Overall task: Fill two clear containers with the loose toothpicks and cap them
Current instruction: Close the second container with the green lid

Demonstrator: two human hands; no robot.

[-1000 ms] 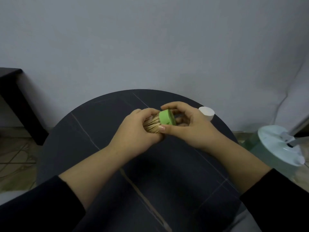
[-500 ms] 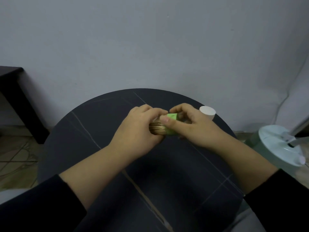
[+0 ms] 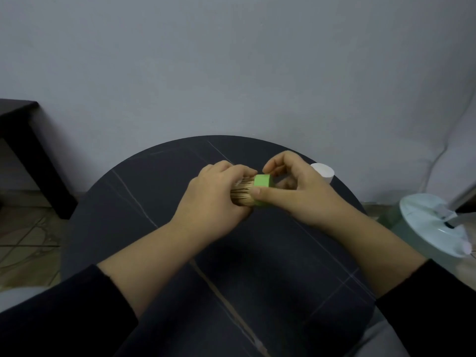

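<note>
Centre of the table point(image 3: 154, 228): blocked. The left hand point(image 3: 213, 202), gripping the toothpick bundle point(image 3: 240, 195), and the right hand point(image 3: 296, 194), pinching the green cap point(image 3: 262, 181), meet there. Both forearms cross the near half from 5 and 7 o'clock. At 2 o'clock a white cylinder point(image 3: 323, 172) stands near the rim, just beside the right hand. Passage: over the surface from 8 to 11 o'clock. The wall point(image 3: 231, 73) rises behind the 12 o'clock rim. A white round base point(image 3: 432, 225) sits off the table at 3 o'clock.
</note>
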